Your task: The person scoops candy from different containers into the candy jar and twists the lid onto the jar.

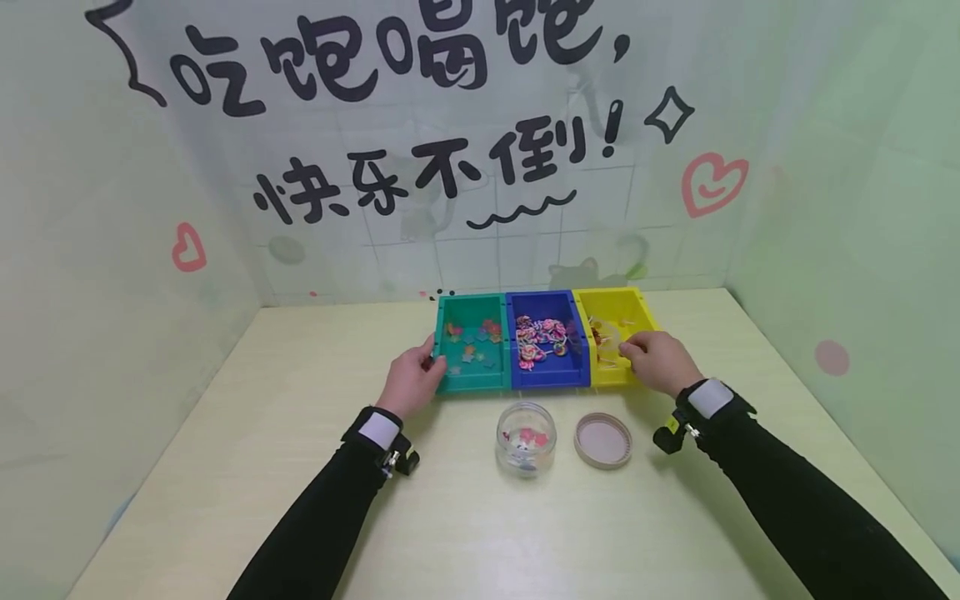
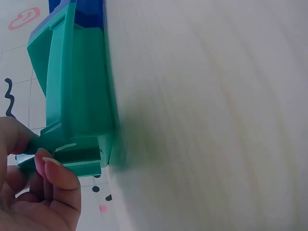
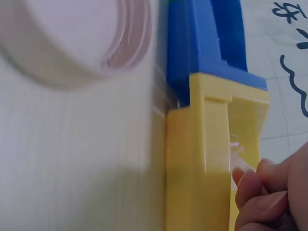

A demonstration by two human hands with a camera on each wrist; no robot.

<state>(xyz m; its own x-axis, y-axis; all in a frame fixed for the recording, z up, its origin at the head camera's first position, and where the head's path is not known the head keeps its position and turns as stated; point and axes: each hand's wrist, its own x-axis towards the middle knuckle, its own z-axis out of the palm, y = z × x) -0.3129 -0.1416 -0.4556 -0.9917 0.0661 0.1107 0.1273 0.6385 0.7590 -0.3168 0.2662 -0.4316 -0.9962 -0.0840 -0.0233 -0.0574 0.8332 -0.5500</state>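
Note:
My left hand (image 1: 412, 379) grips the left wall of the green bin (image 1: 472, 383), thumb and fingers on either side of its edge in the left wrist view. Small star-like colored pieces (image 1: 468, 353) lie in that bin. My right hand (image 1: 660, 360) reaches over the yellow bin (image 1: 617, 377), fingers curled, and pinches a pale translucent piece (image 1: 609, 337) whose kind is unclear. Reddish-brown bits lie beside it, partly hidden. Between them, the blue bin (image 1: 551, 379) holds swirled lollipop-shaped charms (image 1: 531, 353).
An uncapped clear jar (image 1: 527, 458) with a few pink and pale pieces inside stands in front of the bins. Right of it a round lid (image 1: 603, 440) lies with its inside up. A printed curtain (image 1: 480, 258) hangs behind the table (image 1: 300, 400).

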